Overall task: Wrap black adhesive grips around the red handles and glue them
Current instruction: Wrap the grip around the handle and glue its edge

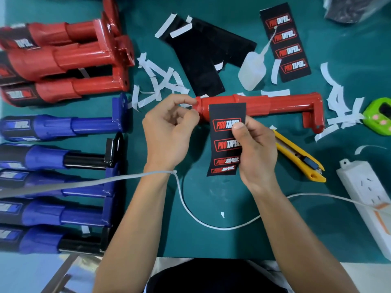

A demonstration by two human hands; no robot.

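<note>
Head view, mid-frame: pinched seemingly light, floppy black printed adhesive grip (223, 144) edgewise in right hand (256, 149); left hand (169, 132) curled, hold unclear.

Bright, even light from above casts only soft shadows on the mat (211, 197). Glare streaks the glossy red handles (84, 58) at upper left. Wide-angle bending and softness grow toward the edges.

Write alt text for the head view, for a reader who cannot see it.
A right hand pinches a black logo-printed grip over a red handle lying on a green table, while the left hand curls its fingers at the handle's end. Wrapped red handles and blue handles lie to the left.
</note>
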